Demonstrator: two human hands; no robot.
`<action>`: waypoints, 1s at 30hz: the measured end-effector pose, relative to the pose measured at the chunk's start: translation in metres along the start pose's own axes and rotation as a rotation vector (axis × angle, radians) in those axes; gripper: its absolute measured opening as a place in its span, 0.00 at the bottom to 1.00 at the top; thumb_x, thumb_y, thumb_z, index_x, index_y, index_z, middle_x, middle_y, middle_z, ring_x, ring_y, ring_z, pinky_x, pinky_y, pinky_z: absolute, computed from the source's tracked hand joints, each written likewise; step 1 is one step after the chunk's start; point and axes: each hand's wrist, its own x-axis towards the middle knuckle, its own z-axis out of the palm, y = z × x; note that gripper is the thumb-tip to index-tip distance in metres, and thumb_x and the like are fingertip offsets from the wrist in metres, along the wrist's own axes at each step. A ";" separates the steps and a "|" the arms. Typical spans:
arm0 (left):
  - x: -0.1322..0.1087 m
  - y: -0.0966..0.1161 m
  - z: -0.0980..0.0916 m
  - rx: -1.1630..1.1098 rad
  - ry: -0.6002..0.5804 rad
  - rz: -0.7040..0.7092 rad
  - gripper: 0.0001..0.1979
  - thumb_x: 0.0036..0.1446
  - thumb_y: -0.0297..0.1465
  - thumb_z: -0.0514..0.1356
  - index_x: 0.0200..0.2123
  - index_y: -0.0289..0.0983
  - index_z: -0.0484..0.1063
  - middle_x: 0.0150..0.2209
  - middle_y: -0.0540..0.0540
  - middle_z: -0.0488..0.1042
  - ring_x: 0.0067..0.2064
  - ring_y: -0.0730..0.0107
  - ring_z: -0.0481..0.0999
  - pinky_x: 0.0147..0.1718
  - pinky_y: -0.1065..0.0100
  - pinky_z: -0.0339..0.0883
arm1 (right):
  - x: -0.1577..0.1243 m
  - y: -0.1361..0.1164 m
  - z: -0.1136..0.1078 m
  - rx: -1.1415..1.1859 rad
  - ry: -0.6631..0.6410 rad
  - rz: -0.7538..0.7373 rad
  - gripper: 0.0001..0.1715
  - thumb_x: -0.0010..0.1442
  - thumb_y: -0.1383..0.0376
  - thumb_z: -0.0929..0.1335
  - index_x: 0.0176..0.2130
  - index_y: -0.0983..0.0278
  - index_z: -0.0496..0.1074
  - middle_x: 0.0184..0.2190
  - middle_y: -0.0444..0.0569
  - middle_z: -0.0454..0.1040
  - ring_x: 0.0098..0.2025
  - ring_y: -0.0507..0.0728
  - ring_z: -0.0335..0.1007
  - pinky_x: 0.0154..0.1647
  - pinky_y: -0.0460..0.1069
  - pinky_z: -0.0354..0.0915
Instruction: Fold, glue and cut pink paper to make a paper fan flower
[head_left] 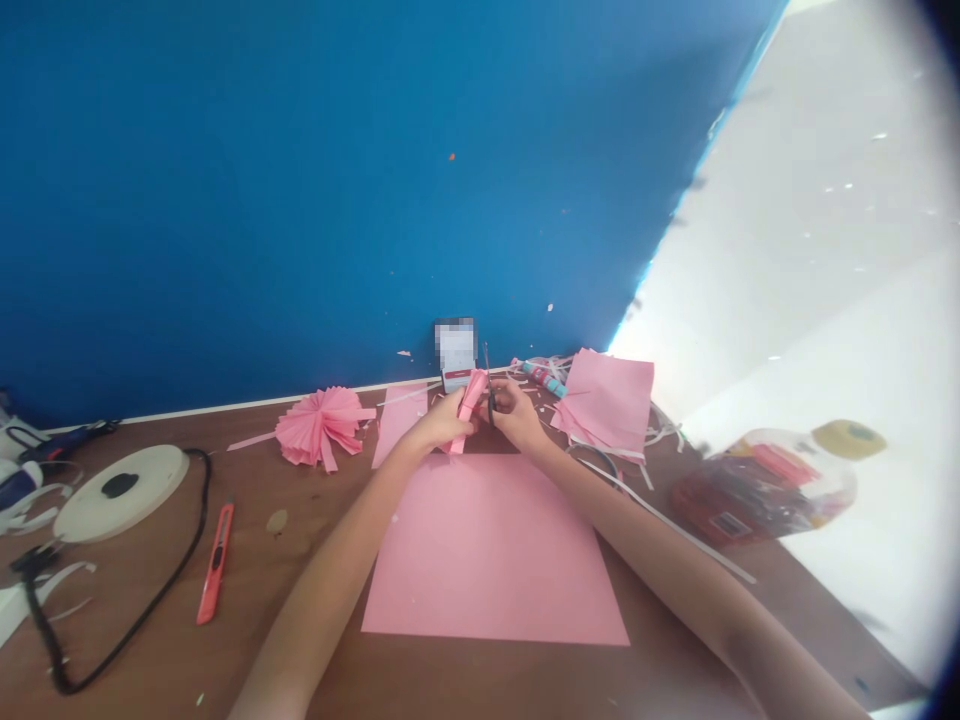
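My left hand [442,420] is closed around a narrow folded strip of pink paper [470,398], held upright above the table. Close to its right side, my right hand [516,412] grips a pair of scissors [490,392], blades pointing up beside the folded paper. Whether the blades touch the paper I cannot tell. Beneath my forearms lies a large flat pink sheet [491,560]. A pleated pink paper fan [321,425] rests to the left of my hands, and a smaller pink piece [397,420] lies between them and it.
A phone [456,350] leans against the blue wall. Pink sheets [611,395], a blue-and-red tube [545,380] and white paper strips lie right. A red box cutter [216,565], a white disc [124,492] and a black cable [176,580] are left. A yellow-capped container [772,480] stands far right.
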 end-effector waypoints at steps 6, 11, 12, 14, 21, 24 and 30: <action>0.006 -0.006 0.005 -0.030 0.006 0.029 0.31 0.37 0.23 0.66 0.49 0.33 0.67 0.34 0.45 0.75 0.38 0.65 0.74 0.39 0.66 0.66 | -0.003 0.000 0.002 0.040 -0.043 0.031 0.30 0.43 0.65 0.74 0.45 0.60 0.62 0.29 0.43 0.74 0.33 0.55 0.73 0.35 0.50 0.67; 0.007 -0.014 0.004 0.139 0.097 -0.003 0.31 0.36 0.26 0.68 0.48 0.34 0.67 0.37 0.42 0.74 0.41 0.61 0.74 0.40 0.65 0.67 | -0.004 -0.004 -0.001 0.098 -0.161 0.142 0.33 0.41 0.65 0.75 0.46 0.59 0.63 0.28 0.42 0.75 0.30 0.53 0.71 0.30 0.48 0.65; 0.007 -0.015 0.005 0.182 0.122 -0.017 0.31 0.35 0.27 0.69 0.47 0.34 0.67 0.37 0.42 0.74 0.41 0.60 0.74 0.39 0.65 0.67 | -0.004 -0.004 -0.001 0.114 -0.179 0.177 0.33 0.41 0.65 0.75 0.46 0.60 0.64 0.28 0.43 0.75 0.29 0.53 0.71 0.29 0.47 0.64; 0.007 -0.017 0.006 0.221 0.139 -0.034 0.32 0.34 0.29 0.70 0.47 0.33 0.67 0.37 0.41 0.74 0.40 0.59 0.74 0.37 0.65 0.68 | -0.004 -0.003 -0.002 0.144 -0.204 0.235 0.33 0.40 0.65 0.76 0.45 0.60 0.65 0.28 0.43 0.75 0.28 0.52 0.71 0.28 0.46 0.63; 0.004 -0.005 0.007 -0.160 -0.084 0.030 0.35 0.42 0.28 0.67 0.55 0.34 0.60 0.39 0.43 0.72 0.37 0.69 0.74 0.37 0.67 0.69 | -0.002 0.001 -0.006 0.339 -0.153 0.301 0.30 0.39 0.67 0.75 0.44 0.59 0.69 0.30 0.43 0.75 0.28 0.50 0.69 0.28 0.45 0.64; -0.003 0.003 -0.002 -0.200 -0.205 -0.022 0.35 0.47 0.30 0.65 0.58 0.37 0.57 0.39 0.45 0.71 0.32 0.75 0.71 0.31 0.71 0.67 | 0.000 0.001 -0.010 0.368 -0.120 0.316 0.29 0.40 0.67 0.74 0.44 0.59 0.69 0.30 0.42 0.74 0.28 0.50 0.69 0.27 0.45 0.63; -0.005 0.000 -0.016 -0.185 -0.143 -0.115 0.27 0.51 0.31 0.62 0.55 0.38 0.59 0.34 0.48 0.70 0.26 0.79 0.67 0.26 0.74 0.63 | 0.000 0.000 -0.012 0.353 -0.132 0.249 0.28 0.43 0.64 0.72 0.46 0.58 0.68 0.35 0.44 0.75 0.33 0.52 0.71 0.30 0.46 0.65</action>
